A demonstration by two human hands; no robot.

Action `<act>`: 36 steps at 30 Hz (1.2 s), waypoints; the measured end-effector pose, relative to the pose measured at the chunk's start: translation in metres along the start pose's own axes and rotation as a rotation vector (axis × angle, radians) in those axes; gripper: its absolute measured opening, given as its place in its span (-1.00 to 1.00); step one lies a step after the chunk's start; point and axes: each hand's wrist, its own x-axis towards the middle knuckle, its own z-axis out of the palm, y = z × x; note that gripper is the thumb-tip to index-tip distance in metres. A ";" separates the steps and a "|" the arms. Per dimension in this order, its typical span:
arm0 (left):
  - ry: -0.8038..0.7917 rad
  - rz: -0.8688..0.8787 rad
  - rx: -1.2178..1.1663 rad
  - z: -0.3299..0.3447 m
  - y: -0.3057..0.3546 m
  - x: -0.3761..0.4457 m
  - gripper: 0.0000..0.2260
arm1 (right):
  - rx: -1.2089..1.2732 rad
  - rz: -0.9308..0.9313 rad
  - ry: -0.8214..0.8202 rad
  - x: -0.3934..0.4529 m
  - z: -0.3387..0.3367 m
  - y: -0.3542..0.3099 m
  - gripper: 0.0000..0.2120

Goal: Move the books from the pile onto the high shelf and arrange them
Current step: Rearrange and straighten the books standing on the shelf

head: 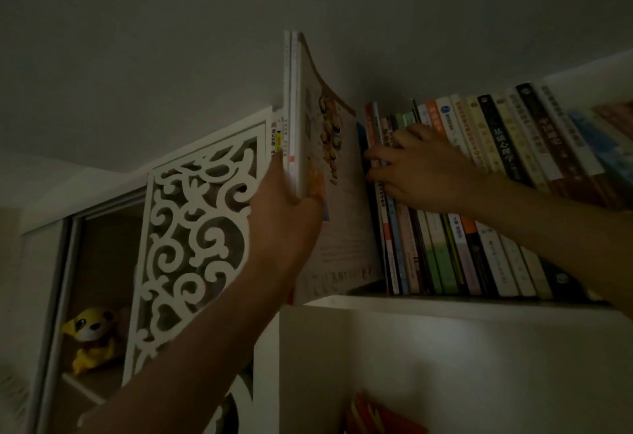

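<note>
Two hands are raised to the high shelf [445, 301] in dim light, and we see them from below. Our left hand [287, 207] grips the lower spines of a few tall thin books [294, 97] that stand upright at the left end of the shelf, thumb side toward us and fingers wrapped round their edge. The rightmost of these, a large illustrated book [337, 173] with a picture of small yellow figures on its cover, leans with its top curling to the right.

Our right hand [414, 166] lies flat against the spines of the row of books [496, 193] farther right, fingers spread and pressing on the leftmost volumes. It holds nothing; the fingers are fairly straight. That row stands on the shelf and leans to the left at the top, spine after spine in orange, green, white and black. A narrow dark gap lies between the illustrated book and the first spine of the row, just by our right fingertips.

Left of the tall books stands a white carved scrollwork panel [191, 235], with some shorter spines [275, 139] between it and the tall ones. Beyond the panel, in a lower open compartment, sits a yellow plush toy [90, 334]. Below the shelf, something orange-red [376, 416] shows at the bottom edge; we cannot tell what it is.
</note>
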 end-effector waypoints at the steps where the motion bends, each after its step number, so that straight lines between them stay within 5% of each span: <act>1: 0.012 -0.004 0.015 0.009 -0.003 0.001 -0.62 | -0.007 -0.001 0.005 0.000 0.000 0.000 -0.67; 8: 0.124 -0.058 0.210 0.063 -0.049 0.010 -0.45 | -0.022 0.008 0.020 -0.002 0.007 0.001 -0.66; 13: -0.036 0.023 -0.180 0.064 -0.062 0.012 -0.26 | 0.006 0.033 -0.052 -0.001 0.004 0.001 -0.64; 16: -0.143 0.235 0.021 0.058 -0.077 0.009 -0.46 | 0.007 0.046 -0.075 0.000 0.004 0.000 -0.62; 19: -0.028 0.325 0.201 0.068 -0.090 0.011 -0.54 | -0.012 0.012 -0.090 0.000 0.003 0.004 -0.62; 25: 0.033 0.253 0.481 0.090 -0.094 0.012 -0.44 | -0.026 -0.033 -0.149 0.004 -0.005 0.010 -0.60; 36: -0.302 0.406 0.451 0.051 -0.104 0.033 -0.37 | -0.042 0.009 -0.261 -0.002 -0.013 0.009 -0.57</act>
